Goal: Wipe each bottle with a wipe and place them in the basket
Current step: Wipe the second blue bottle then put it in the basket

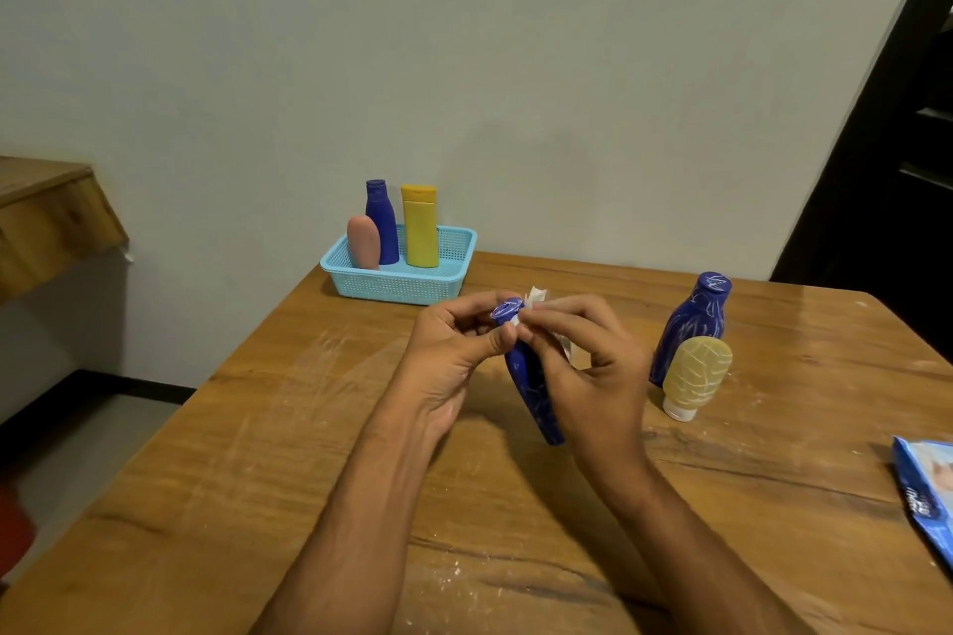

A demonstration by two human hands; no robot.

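Above the table's middle, the left hand (454, 351) grips the blue bottle (531, 376) while the right hand (588, 366) pinches a wipe (536, 297) on its cap.

white-streaked blue bottle (531, 376), light blue basket (402, 284)

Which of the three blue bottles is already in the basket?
The clean blue bottle, standing in the basket between pink and yellow bottles. The other two, both scribbled white, are outside: one held, one on the table.
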